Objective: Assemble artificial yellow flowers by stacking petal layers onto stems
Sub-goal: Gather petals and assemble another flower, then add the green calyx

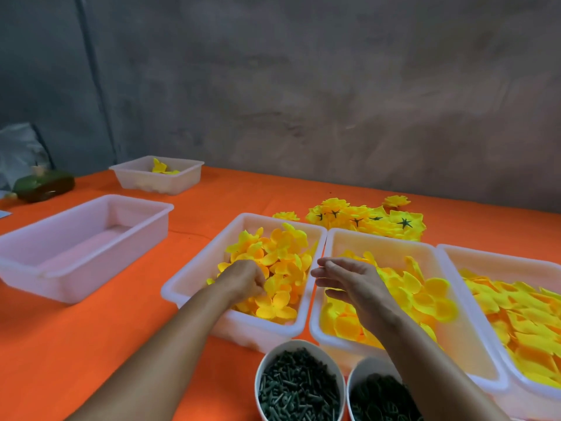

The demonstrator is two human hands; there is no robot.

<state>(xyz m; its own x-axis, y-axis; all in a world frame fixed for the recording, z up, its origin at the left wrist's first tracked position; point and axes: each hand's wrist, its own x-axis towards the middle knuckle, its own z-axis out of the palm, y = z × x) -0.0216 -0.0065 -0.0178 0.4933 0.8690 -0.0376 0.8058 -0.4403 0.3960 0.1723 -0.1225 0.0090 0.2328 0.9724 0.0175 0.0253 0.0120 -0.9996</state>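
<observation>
An orange table [127, 323] stands against a grey wall, bearing an empty white tub [45, 270] at left. The left hand [243, 279] curls into small yellow petals [282, 256] in their tray [194, 268]; the right hand [346, 278] hovers beside, fingers loosely spread, holding nothing, above the next tray [391, 243] of larger petals [425, 294].
</observation>
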